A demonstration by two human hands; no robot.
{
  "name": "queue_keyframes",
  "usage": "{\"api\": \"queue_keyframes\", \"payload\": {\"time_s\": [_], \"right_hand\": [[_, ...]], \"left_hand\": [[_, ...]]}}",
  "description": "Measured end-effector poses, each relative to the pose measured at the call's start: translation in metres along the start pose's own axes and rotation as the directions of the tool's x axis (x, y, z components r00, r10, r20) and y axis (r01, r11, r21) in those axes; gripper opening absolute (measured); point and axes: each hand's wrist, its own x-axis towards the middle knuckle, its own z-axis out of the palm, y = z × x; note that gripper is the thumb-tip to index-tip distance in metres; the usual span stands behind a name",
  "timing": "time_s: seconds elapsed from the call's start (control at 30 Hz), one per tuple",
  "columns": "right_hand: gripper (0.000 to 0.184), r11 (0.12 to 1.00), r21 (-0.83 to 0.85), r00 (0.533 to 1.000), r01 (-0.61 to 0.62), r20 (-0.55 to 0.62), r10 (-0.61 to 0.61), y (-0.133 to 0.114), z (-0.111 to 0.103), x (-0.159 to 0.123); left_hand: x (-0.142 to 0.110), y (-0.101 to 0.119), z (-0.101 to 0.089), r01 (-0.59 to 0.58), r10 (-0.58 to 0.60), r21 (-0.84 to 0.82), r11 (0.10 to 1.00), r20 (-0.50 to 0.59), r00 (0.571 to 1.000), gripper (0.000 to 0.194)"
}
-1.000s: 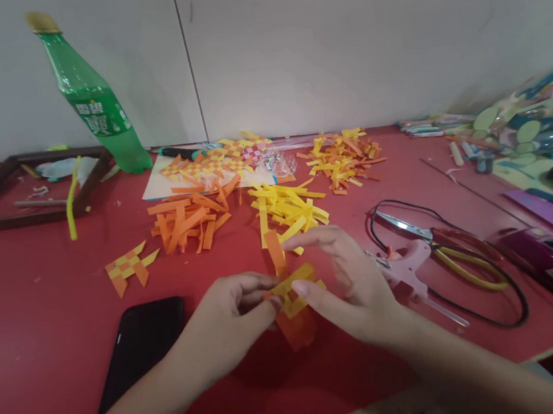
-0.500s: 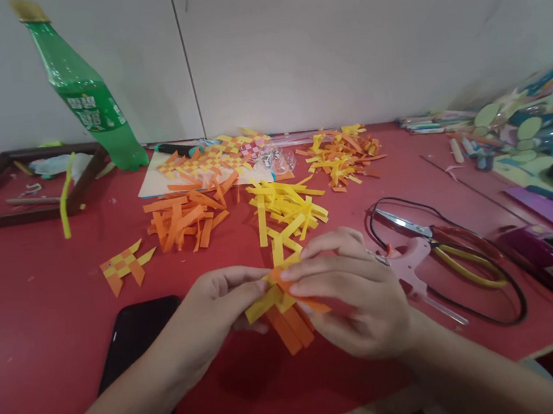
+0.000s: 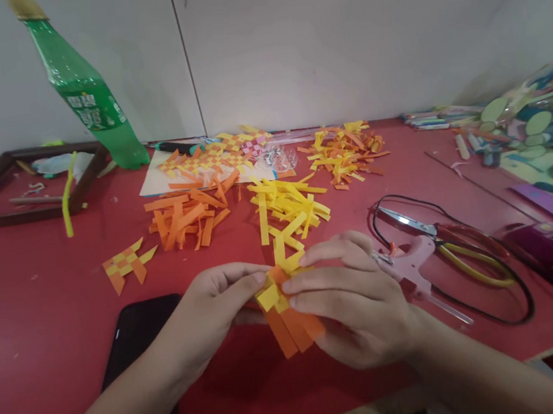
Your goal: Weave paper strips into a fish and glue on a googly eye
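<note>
Between my hands is a small weave of orange and yellow paper strips [image 3: 291, 323], its orange ends hanging toward me. My left hand [image 3: 225, 300] pinches its left edge between thumb and fingers. Over the right side, my right hand [image 3: 355, 298] has its fingers pressed on the weave, hiding part of it. Just beyond lies a pile of yellow paper strips [image 3: 289, 205], and left of that a pile of orange strips [image 3: 189, 214]. A finished-looking woven paper fish [image 3: 127, 262] rests on the table to the left.
A black phone [image 3: 139, 338] lies under my left forearm. On the right are a pink glue gun [image 3: 411, 261], scissors [image 3: 409, 221] and a looped black cable [image 3: 529, 297]. A green bottle [image 3: 98, 114] stands at the back left beside a brown frame [image 3: 16, 217]. Mixed paper scraps [image 3: 345, 155] lie farther back.
The yellow strip that stuck out at the weave's left now lies folded over, shorter. Both hands keep their hold, and the view has shifted slightly.
</note>
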Motion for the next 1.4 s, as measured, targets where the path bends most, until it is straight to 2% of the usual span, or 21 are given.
{"api": "queue_keyframes", "payload": {"time_s": [0.17, 0.4, 0.57, 0.67, 0.73, 0.87, 1.03, 1.1, 1.2, 1.27, 1.4], "right_hand": [[0.025, 1.000, -0.019, 1.000, -0.006, 0.001, 0.006, -0.001, 0.000, 0.000], [0.020, 1.000, -0.013, 1.000, -0.008, 0.017, 0.008, 0.000, 0.000, 0.000], [0.025, 1.000, -0.008, 0.999, -0.026, 0.022, 0.026, 0.000, 0.001, -0.003], [0.030, 0.995, 0.039, 0.996, -0.092, 0.004, 0.092, -0.003, -0.002, -0.004], [0.030, 0.975, 0.126, 0.982, -0.184, -0.011, 0.187, -0.005, -0.004, -0.005], [0.020, 0.877, 0.319, 0.922, -0.359, -0.026, 0.387, -0.006, -0.001, -0.004], [0.013, 0.752, 0.265, 0.777, -0.604, -0.016, 0.629, -0.006, 0.012, -0.005], [0.017, 0.647, 0.337, 0.698, -0.684, 0.044, 0.715, -0.006, 0.016, -0.005], [0.024, 0.430, 0.489, 0.578, -0.759, 0.201, 0.791, -0.005, 0.019, -0.004], [0.025, 0.365, 0.519, 0.549, -0.773, 0.257, 0.796, -0.004, 0.019, -0.002], [0.024, 0.405, 0.455, 0.542, -0.793, 0.225, 0.809, -0.002, 0.017, 0.002]], "left_hand": [[0.002, -0.001, 0.000, 0.003, -0.003, -0.057, 0.998, 0.009, 1.000, 0.013], [0.001, 0.000, 0.002, 0.017, -0.018, -0.081, 0.997, -0.007, 1.000, 0.013], [0.001, -0.002, 0.001, -0.022, 0.018, -0.110, 0.994, -0.030, 0.999, 0.008], [0.001, -0.002, 0.001, -0.062, 0.055, -0.160, 0.985, -0.047, 0.997, 0.008], [0.001, -0.002, 0.001, -0.110, 0.098, -0.160, 0.981, -0.079, 0.992, 0.009], [0.002, -0.005, 0.000, -0.206, 0.191, -0.104, 0.973, -0.136, 0.972, 0.016], [0.002, -0.009, -0.003, -0.240, 0.230, -0.084, 0.967, -0.117, 0.966, 0.018], [0.002, -0.009, -0.003, -0.247, 0.239, -0.086, 0.965, -0.092, 0.967, 0.017], [0.001, -0.008, -0.001, -0.242, 0.237, -0.095, 0.966, -0.054, 0.970, 0.014], [0.001, -0.007, 0.000, -0.224, 0.221, -0.102, 0.969, -0.047, 0.974, 0.012], [0.000, -0.005, 0.001, -0.203, 0.197, -0.134, 0.970, -0.054, 0.979, 0.009]]}}
